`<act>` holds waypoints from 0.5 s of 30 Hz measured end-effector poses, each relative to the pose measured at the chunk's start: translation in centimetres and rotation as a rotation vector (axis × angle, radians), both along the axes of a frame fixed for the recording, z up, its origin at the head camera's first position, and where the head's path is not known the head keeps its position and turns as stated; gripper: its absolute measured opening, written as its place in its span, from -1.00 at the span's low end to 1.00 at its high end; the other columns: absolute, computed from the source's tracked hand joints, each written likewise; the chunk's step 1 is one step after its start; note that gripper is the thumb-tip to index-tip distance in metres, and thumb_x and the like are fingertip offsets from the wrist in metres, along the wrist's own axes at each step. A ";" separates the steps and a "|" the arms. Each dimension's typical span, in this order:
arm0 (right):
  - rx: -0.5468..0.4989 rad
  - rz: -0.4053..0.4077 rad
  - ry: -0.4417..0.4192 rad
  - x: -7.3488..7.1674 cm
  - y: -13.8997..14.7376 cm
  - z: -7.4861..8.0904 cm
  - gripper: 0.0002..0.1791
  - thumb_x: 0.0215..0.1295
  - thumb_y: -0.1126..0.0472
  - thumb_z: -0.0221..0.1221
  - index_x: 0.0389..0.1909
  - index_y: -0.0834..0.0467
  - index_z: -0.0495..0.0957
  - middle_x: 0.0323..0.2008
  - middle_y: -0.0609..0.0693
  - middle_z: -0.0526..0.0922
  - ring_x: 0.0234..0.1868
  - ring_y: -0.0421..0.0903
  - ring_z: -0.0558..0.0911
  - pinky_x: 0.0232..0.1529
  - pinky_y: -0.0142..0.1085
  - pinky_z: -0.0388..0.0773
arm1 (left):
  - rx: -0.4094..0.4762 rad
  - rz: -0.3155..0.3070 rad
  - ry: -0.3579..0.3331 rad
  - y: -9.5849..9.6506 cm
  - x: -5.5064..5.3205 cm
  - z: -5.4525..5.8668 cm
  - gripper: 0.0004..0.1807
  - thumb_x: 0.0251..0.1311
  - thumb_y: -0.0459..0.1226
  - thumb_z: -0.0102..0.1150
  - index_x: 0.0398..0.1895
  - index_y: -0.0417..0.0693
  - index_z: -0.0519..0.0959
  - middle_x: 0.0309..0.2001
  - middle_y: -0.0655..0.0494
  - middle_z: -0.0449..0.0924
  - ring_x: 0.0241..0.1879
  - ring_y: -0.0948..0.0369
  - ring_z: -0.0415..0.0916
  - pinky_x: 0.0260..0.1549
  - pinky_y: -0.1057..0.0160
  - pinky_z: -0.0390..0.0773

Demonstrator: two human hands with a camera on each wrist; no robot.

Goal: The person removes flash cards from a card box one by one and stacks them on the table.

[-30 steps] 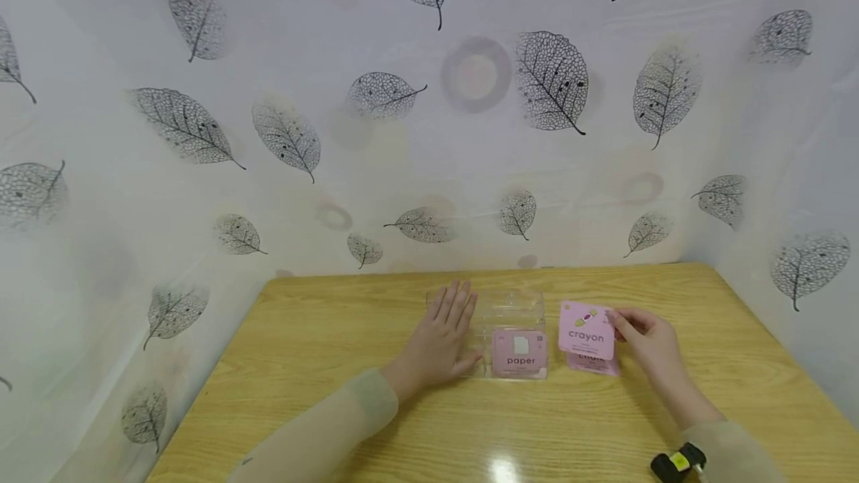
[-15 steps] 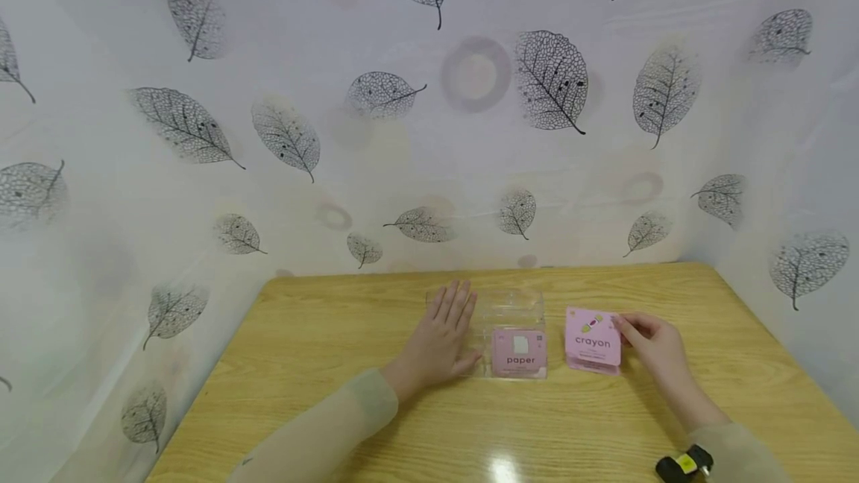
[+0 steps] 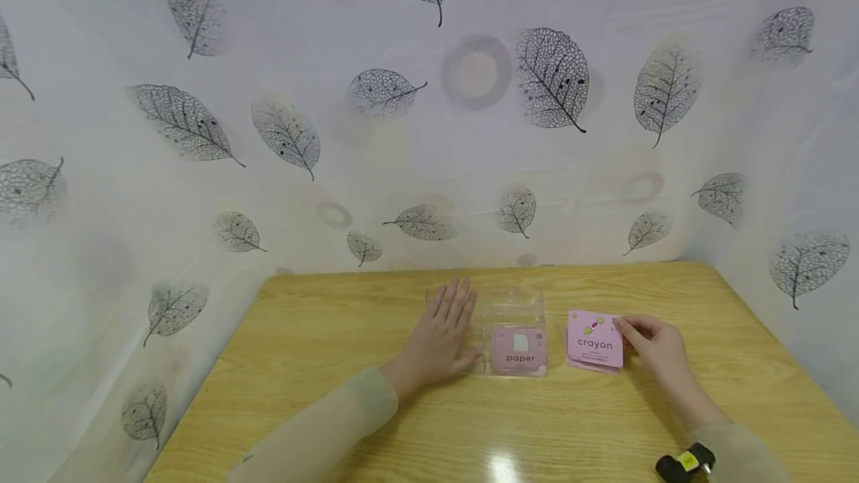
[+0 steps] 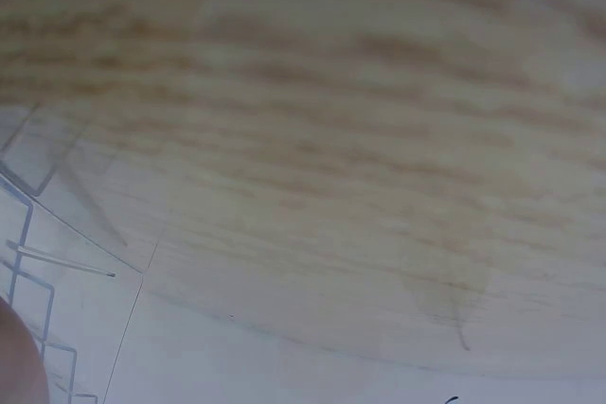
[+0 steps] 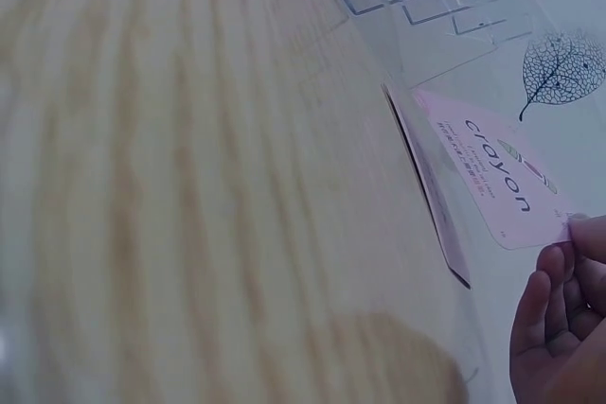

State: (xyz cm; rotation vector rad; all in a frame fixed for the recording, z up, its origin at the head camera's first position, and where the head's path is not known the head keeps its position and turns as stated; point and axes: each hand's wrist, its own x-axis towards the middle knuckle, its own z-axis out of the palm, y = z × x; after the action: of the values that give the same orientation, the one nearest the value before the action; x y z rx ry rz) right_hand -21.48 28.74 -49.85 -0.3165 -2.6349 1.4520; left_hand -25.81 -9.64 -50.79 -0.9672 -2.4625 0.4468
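My right hand [image 3: 654, 349] pinches the upper right corner of a pink card marked "crayon" [image 3: 594, 343] between thumb and fingers. Under it, more pink cards [image 5: 431, 186] lie on the table; in the right wrist view the crayon card is tilted up over them. My left hand [image 3: 439, 338] lies flat, fingers straight, on the left part of a clear plastic box [image 3: 506, 309]. A pink card marked "paper" [image 3: 520, 349] lies in the box's front right compartment, to the right of my left thumb. The rest of the box's left side is hidden under my hand.
The wooden table [image 3: 322, 408] reaches back to a pale curtain [image 3: 403, 162] printed with leaves, which also hangs along both sides. A black band with a yellow patch [image 3: 686, 462] sits at my right wrist.
My right hand has moved slightly right and down with the crayon card, bringing it over the chalk card, whose word is now covered. The left hand has stayed still on the box.
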 end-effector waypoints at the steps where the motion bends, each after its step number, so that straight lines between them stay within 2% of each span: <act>1: 0.001 0.000 -0.004 0.0 0.0 0.0 -0.51 0.61 0.09 0.16 0.14 0.51 0.60 -0.16 0.07 0.77 -0.34 -0.49 0.49 -0.33 -0.60 0.54 | 0.002 -0.002 -0.002 0.0 0.0 0.0 0.13 0.43 0.40 -0.15 0.70 -0.30 -0.01 0.71 -0.31 -0.08 0.71 -0.20 -0.07 0.69 -0.10 0.07; 6: 0.010 0.003 -0.020 -0.2 0.2 -0.2 -0.50 0.61 0.06 0.16 0.15 0.49 0.61 -0.14 0.07 0.76 -0.33 -0.47 0.48 -0.32 -0.58 0.53 | 0.003 -0.008 0.001 0.0 -0.1 0.1 0.13 0.43 0.39 -0.13 0.69 -0.31 -0.01 0.70 -0.31 -0.03 0.70 -0.21 -0.03 0.69 -0.10 0.07; 15: 0.019 0.024 -0.029 -0.2 0.4 -0.4 -0.50 0.61 0.06 0.17 0.13 0.49 0.61 -0.21 0.00 0.74 -0.32 -0.43 0.48 -0.33 -0.55 0.51 | -0.004 0.004 -0.006 0.0 0.0 0.0 0.12 0.44 0.40 -0.16 0.70 -0.29 -0.01 0.71 -0.30 -0.08 0.70 -0.19 -0.04 0.70 -0.10 0.04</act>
State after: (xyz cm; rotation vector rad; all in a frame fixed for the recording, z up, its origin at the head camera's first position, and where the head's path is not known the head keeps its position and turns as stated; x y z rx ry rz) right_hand -21.70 29.12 -50.21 -0.3070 -2.6827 1.4387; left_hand -25.86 -9.59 -50.81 -0.9670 -2.4698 0.4515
